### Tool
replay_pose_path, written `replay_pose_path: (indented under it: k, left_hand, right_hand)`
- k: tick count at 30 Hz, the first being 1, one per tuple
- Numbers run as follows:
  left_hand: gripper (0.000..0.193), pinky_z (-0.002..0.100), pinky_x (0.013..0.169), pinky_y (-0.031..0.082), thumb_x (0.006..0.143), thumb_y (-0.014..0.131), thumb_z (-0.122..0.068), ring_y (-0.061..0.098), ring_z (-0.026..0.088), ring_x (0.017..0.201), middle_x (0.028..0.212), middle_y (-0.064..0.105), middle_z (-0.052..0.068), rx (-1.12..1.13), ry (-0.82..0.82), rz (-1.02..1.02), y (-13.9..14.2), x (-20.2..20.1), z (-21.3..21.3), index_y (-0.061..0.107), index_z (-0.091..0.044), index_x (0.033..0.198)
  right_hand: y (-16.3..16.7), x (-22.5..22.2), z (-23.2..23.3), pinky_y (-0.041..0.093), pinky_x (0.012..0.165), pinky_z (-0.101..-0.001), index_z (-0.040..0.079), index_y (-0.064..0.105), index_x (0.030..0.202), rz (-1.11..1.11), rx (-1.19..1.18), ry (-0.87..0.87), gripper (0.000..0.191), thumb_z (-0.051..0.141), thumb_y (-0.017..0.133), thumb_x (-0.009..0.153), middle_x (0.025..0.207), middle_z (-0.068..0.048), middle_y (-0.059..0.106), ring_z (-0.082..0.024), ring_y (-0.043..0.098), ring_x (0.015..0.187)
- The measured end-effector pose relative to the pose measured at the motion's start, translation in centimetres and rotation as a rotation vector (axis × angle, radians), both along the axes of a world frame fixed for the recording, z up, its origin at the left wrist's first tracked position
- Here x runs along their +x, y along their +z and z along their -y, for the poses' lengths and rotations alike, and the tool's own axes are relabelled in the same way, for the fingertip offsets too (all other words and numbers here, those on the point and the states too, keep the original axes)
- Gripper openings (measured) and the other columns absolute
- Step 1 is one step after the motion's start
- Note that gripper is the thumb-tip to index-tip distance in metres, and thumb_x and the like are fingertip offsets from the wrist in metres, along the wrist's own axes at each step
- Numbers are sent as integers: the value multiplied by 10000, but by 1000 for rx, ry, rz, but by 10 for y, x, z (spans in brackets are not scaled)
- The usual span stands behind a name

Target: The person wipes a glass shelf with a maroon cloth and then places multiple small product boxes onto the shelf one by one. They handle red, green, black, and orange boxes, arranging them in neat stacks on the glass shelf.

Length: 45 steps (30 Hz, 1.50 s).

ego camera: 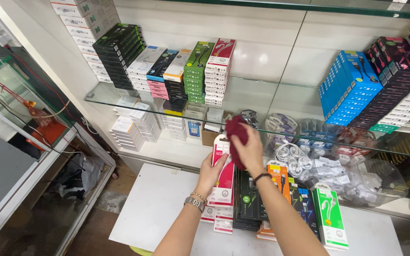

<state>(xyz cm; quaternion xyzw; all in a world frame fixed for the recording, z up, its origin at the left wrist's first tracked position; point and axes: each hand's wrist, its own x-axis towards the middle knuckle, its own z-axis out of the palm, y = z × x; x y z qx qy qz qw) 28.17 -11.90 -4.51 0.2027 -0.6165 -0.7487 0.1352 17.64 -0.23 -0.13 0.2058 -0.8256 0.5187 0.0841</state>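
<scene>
Looking down from my head camera, my left hand (210,171) grips the lower left edge of a tall red-and-white cardboard cable box (223,176), fingers curled round its side, holding it upright above the white table (153,208). My right hand (251,152) is closed around a dark red crumpled cloth (236,135), pressing it against the upper face of that box. I wear a metal watch (195,203) and a beaded bracelet on my left wrist, a dark band on my right.

Below the box, on the table, lie stacks of more packaged cables: white-and-red ones (223,214) under my left hand, black-and-green ones (248,201) beside them, an orange box (278,179) and a green-and-white box (330,217) further right.

Behind, a glass shelf (257,102) carries rows of stacked boxes: black (118,52), green (197,71), red-and-white (219,71) and blue (352,87). Under it sit clear bags of white coiled cables (293,156).
</scene>
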Motion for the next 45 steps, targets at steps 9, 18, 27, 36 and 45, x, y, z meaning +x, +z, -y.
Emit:
replay_pose_path:
  k: [9,18,27,36,45]
  left_hand:
    - [290,450,863,520,911,658,-142,647,404,1018,1067,672,200,-929,140,-252,21,11,11,639,9,1159]
    - [390,428,953,470,964,707,-175,585,386,1136,1248,585,241,-884,292,-478,18,-14,31,621,82,1244]
    - [376,349,819,552,1020,600,-288,671,185,963,1127,699,100,322,399,-388,34,-37,75,591,-18,1282]
    - [298,404,785,599,972,581,-212,705,204,915,1078,686,80,485,473,-447,52,-65,150,562,-43,1216]
    - [642,345,740,598,846,659,15,697,222,920,1097,657,183,124,306,-419,144,-138,197,349,-56,1404]
  right_hand:
    - [-2,-5,18,514,985,-306,131,424,1487,320,-479,482,677,212,744,897,1384,-99,622,-158,617,1215]
    - [13,-10,25,523,961,-317,112,473,1476,689,-710,477,617,284,698,928,1323,-44,655,-134,643,1156]
    - [6,14,47,504,1025,-315,120,434,1459,589,-265,596,747,255,806,825,1329,-68,669,-146,641,1199]
    - [9,-64,24,571,865,-326,75,538,1376,341,-89,421,699,272,836,776,1145,-79,746,-163,700,1005]
    - [100,-117,64,517,1063,-393,138,609,1405,-133,26,24,589,406,720,893,1406,-132,620,-282,601,1332]
